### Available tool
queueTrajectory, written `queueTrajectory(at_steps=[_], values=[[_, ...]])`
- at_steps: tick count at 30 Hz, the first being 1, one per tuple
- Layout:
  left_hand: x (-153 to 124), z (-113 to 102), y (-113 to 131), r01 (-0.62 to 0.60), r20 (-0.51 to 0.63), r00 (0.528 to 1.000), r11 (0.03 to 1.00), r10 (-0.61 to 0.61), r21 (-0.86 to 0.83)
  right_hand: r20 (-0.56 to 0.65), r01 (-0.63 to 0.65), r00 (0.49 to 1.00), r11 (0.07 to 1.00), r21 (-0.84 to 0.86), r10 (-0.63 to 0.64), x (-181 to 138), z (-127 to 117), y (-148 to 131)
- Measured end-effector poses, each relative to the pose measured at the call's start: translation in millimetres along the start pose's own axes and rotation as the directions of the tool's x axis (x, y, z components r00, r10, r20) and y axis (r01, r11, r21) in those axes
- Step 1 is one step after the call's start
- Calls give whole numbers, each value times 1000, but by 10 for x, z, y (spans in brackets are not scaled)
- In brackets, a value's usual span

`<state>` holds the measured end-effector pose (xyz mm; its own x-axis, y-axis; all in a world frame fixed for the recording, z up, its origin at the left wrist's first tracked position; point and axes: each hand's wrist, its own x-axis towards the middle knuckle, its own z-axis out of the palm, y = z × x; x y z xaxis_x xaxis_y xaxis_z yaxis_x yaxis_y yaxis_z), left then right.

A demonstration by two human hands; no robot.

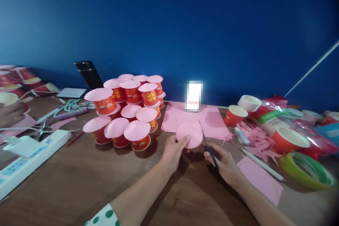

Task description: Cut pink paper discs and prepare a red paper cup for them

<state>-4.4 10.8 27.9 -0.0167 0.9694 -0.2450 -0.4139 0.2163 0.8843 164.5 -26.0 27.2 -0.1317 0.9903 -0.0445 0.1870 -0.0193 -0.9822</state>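
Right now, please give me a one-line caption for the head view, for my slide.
Left hand holds a pink paper disc; right hand holds scissors beside stacked red cups.

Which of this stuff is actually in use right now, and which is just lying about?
In use: left hand, pink disc, right hand, scissors, pink sheets, capped cups.
Lying about: power strip, flask, tape roll.
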Motion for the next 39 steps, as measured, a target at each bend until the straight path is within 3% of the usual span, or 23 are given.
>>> queueTrajectory(at_steps=[6, 39], values=[[-6, -5, -21, -32, 36, 999, 999, 30, 34, 6, 21, 1000, 1000, -1, -21, -3, -7, -32], [-45, 15, 36, -15, -21, 1000, 1000, 15, 5, -22, -1, 1000, 1000, -4, 1, 0, -17, 16]])
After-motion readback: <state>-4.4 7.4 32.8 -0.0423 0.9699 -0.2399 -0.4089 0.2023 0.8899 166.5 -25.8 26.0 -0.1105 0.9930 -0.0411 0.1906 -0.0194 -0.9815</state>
